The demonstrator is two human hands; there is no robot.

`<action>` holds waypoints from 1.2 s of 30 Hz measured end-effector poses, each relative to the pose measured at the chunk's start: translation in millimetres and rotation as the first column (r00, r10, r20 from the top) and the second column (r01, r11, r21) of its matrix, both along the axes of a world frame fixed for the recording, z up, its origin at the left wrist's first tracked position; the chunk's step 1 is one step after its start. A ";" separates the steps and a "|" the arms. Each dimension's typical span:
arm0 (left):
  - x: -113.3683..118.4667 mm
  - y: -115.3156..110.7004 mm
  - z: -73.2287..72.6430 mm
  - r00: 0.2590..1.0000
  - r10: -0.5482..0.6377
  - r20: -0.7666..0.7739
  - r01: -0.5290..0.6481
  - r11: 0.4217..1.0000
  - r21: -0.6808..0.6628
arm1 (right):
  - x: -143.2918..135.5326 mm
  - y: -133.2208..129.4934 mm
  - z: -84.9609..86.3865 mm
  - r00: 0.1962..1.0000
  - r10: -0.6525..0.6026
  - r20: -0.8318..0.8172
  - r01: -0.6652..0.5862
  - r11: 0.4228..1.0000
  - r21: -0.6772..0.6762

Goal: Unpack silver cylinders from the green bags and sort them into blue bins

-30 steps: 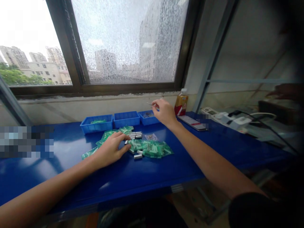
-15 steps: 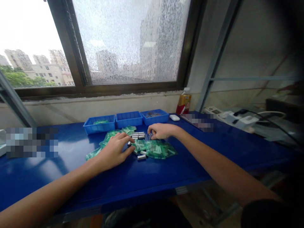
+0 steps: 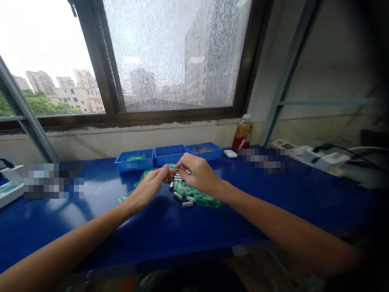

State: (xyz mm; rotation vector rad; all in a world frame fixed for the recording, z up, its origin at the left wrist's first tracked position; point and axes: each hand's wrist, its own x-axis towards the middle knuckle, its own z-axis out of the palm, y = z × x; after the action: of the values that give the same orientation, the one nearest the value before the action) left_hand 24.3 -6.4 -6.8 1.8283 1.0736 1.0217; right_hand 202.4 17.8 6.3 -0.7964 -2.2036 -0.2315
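Note:
My left hand (image 3: 153, 183) and my right hand (image 3: 198, 172) meet above the small pile on the table, their fingertips almost touching. Both have fingers pinched together; whatever lies between them is too small to make out. Below them are several small silver rectangular pieces (image 3: 187, 204) with dark sides, some in rows partly covered by my right hand. Green translucent bags (image 3: 208, 200) lie under and beside that hand. More green plastic (image 3: 125, 197) spreads out to the left, partly behind my left wrist.
Behind the pile stand three blue trays: the left tray (image 3: 133, 166) has green plastic in it, the middle tray (image 3: 170, 155) is partly visible, and the right tray (image 3: 214, 155) holds thin pieces. A white case (image 3: 230, 153) and a bottle (image 3: 242, 134) stand further right on the blue table (image 3: 170, 239).
My right hand has moved left from beside the silver pieces, and my left hand has lifted and closed its fingers. The two hands are now together. The view has shifted slightly left.

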 end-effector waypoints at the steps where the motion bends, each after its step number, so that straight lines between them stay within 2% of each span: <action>1: -0.9 2.2 -0.6 0.999 0.006 0.049 -0.005 1.000 -0.029 | -5.1 -5.9 -2.3 0.997 0.040 0.060 -0.043 0.998 0.045; 3: -3.3 6.8 -1.3 0.996 -0.003 0.092 0.006 1.000 -0.031 | -12.3 -14.0 -6.8 0.983 0.087 0.160 -0.102 0.991 0.091; 5: -6.3 10.7 -0.8 0.996 0.016 0.091 -0.021 0.998 0.057 | -15.7 -16.8 -9.4 0.982 0.114 0.154 -0.121 0.992 0.042; 7: -10.0 13.2 0.9 0.993 0.097 0.066 -0.109 0.970 0.217 | -16.7 -15.0 -9.7 0.992 0.125 0.007 -0.123 0.984 -0.132; 8: -11.9 13.7 2.0 0.989 0.141 0.037 -0.146 0.941 0.307 | -16.7 -12.8 -9.3 0.988 0.118 -0.097 -0.140 0.955 -0.262; 9: -13.5 13.6 2.9 0.985 0.175 -0.005 -0.159 0.907 0.390 | -16.8 -10.2 -9.0 0.974 0.095 -0.207 -0.173 0.901 -0.399; 11: -15.5 12.2 4.0 0.976 0.195 -0.101 -0.116 0.848 0.517 | -17.1 -4.7 -8.8 0.919 0.012 -0.395 -0.273 0.742 -0.612; 12: -15.6 11.0 4.1 0.972 0.183 -0.144 -0.073 0.825 0.560 | -17.4 -2.5 -9.2 0.888 -0.029 -0.460 -0.325 0.668 -0.669; 13: -15.1 9.7 3.8 0.970 0.159 -0.185 -0.020 0.810 0.586 | -17.7 -0.9 -9.8 0.860 -0.061 -0.506 -0.364 0.621 -0.694; 14: -14.2 8.6 3.3 0.966 0.128 -0.223 0.031 0.803 0.595 | -17.9 0.1 -10.5 0.838 -0.081 -0.540 -0.387 0.608 -0.693; 15: -13.1 7.6 2.6 0.962 0.094 -0.255 0.076 0.808 0.584 | -17.9 0.4 -11.2 0.824 -0.085 -0.560 -0.391 0.629 -0.671; 16: -11.8 7.0 1.9 0.960 0.059 -0.275 0.107 0.829 0.549 | -17.6 0.2 -11.7 0.825 -0.075 -0.560 -0.368 0.681 -0.633; 18: -9.6 6.8 0.3 0.973 -0.020 -0.230 0.113 0.910 0.399 | -16.0 -1.5 -12.4 0.864 -0.026 -0.502 -0.262 0.828 -0.495; 19: -8.8 7.3 -0.4 0.987 -0.050 -0.153 0.092 0.955 0.283 | -14.9 -2.8 -12.5 0.895 0.009 -0.446 -0.208 0.893 -0.400; 21: -7.9 8.9 -1.5 0.996 -0.066 0.063 0.064 0.997 0.030 | -12.9 -5.9 -12.5 0.949 0.089 -0.304 -0.159 0.964 -0.215; 23: -7.8 10.9 -1.8 0.976 -0.050 0.213 0.076 0.991 -0.113 | -12.3 -9.4 -12.4 0.968 0.158 -0.194 -0.180 0.979 -0.101; 26: -9.0 13.1 -0.1 0.974 -0.033 0.226 0.049 0.997 -0.064 | -14.0 -13.9 -11.6 0.970 0.196 -0.144 -0.208 0.975 -0.072; 29: -11.7 14.1 3.4 0.982 0.030 0.185 -0.043 0.997 0.068 | -16.4 -14.2 -10.6 0.962 0.139 -0.236 -0.189 0.961 -0.203; 33: -13.3 13.6 4.5 0.993 0.080 0.083 -0.098 0.966 0.241 | -17.7 -7.0 -12.5 0.906 -0.040 -0.420 -0.173 0.873 -0.456; 36: -11.5 12.8 2.3 0.998 0.054 0.009 -0.055 0.963 0.265 | -17.7 -3.4 -11.9 0.921 -0.029 -0.389 -0.167 0.871 -0.462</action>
State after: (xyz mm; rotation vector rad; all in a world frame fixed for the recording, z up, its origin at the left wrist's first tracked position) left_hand 12.8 6.4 -4.5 2.0177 1.0306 1.2493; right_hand 184.7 14.4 -5.5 -0.9332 -1.9174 0.5091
